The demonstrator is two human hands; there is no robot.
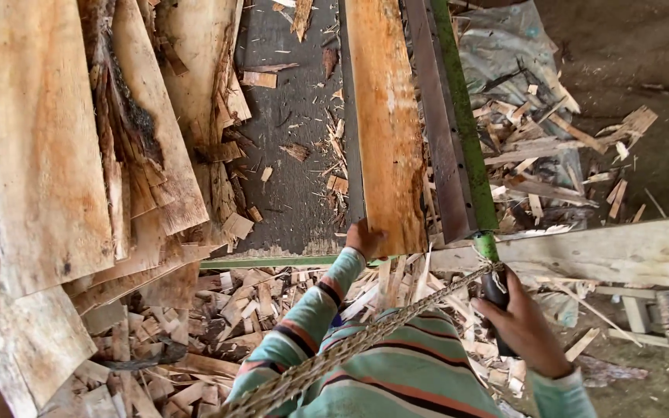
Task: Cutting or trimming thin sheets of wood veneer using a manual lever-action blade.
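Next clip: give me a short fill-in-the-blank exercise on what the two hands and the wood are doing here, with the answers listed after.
1. The left hand rests on the near end of a long wooden ____ lying on the dark bench.
2. The right hand grips the black handle of the ____ lever.
3. A braided ____ runs from the lever's near end across the striped sleeve.
4. Stacked veneer sheets lie on the ____ side of the picture.

Missing words: board; green; rope; left
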